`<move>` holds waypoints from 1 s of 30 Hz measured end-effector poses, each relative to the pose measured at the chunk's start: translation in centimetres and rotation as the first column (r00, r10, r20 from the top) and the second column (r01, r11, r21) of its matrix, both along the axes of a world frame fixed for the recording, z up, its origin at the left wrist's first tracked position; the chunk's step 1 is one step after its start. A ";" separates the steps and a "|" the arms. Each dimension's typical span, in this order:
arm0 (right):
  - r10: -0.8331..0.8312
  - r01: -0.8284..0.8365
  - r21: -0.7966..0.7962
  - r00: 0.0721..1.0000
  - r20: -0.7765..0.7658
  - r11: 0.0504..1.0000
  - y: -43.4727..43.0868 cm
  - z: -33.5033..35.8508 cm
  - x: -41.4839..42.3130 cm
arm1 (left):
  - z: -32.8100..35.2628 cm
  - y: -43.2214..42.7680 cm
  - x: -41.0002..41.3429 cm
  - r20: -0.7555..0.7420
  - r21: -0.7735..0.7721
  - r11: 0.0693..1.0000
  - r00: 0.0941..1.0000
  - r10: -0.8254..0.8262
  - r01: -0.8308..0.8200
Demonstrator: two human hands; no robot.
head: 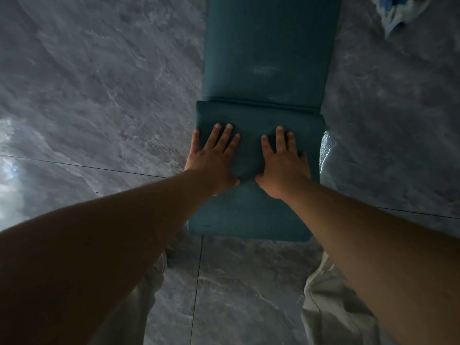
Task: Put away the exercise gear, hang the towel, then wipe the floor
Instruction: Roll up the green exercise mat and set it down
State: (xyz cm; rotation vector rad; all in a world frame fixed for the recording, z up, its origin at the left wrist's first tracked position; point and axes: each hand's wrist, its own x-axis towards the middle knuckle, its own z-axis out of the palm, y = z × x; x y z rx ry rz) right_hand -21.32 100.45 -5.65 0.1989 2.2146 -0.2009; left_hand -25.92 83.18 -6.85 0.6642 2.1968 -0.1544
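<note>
Grey marbled floor [99, 95] fills the view, a teal exercise mat [268, 58] laid along it, near end rolled or folded over. The left hand [214, 158] and right hand [283, 165] press flat on that fold, fingers [225, 135] straight and spread, gripping nothing. Well apart lies a blue-white cloth [398, 11], perhaps the towel. Stowing looks barely begun; hanging and wiping remain.

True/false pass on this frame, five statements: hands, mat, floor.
1. The left hand and the right hand both press flat on the teal mat. True.
2. The mat is fully rolled up. False: only its near end is folded over; the rest lies flat.
3. The floor is wooden planks. False: it is grey marbled tile.
4. A white-and-blue cloth lies on the floor at upper right. True.
5. The right hand grips a dumbbell. False: it holds nothing.
</note>
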 end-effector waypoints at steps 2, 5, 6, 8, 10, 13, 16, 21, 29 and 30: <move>-0.002 0.002 0.004 0.999 0.036 1.000 -0.3 -0.9 -0.1 | -0.8 -0.1 0.2 0.000 -0.015 1.000 1.000 -0.009 0.009; -0.014 0.013 0.025 0.999 0.035 1.000 -0.7 -1.1 0.2 | -0.4 0.6 0.6 -0.025 -0.034 0.999 1.000 0.009 -0.010; -0.017 0.017 0.023 0.999 0.030 1.000 -0.7 -0.9 0.2 | 0.2 0.9 0.8 -0.059 -0.022 1.000 0.998 0.019 -0.020; 0.007 -0.007 0.029 1.000 0.003 1.000 -0.5 -0.3 0.1 | 1.7 1.1 1.8 -0.133 0.032 0.999 0.991 0.007 -0.003; 0.039 -0.038 0.048 0.999 -0.026 0.998 -0.2 0.1 0.2 | 3.2 0.5 3.5 -0.179 0.103 0.993 0.983 -0.033 0.052; 0.046 -0.044 0.041 0.998 -0.037 0.998 0.0 0.2 0.4 | 4.8 -1.4 6.8 -0.155 0.205 0.977 0.988 -0.019 0.051; 0.024 -0.024 0.024 1.000 -0.018 0.999 -0.1 -0.1 0.2 | 4.8 -2.8 10.2 -0.031 0.148 0.983 0.994 -0.109 0.112; 0.079 -0.070 0.056 0.980 -0.180 0.996 -1.4 0.7 2.1 | 2.1 -3.8 12.1 -0.025 0.020 0.977 0.977 -0.212 0.213; 0.217 -0.226 -0.036 0.960 -0.178 0.973 -4.2 3.2 13.5 | 0.6 -3.9 12.7 -0.097 -0.056 0.965 0.961 -0.259 0.255; 0.230 -0.236 -0.021 0.963 -0.142 0.972 -4.4 2.9 14.0 | 0.3 -3.9 12.8 -0.101 -0.058 0.964 0.960 -0.263 0.258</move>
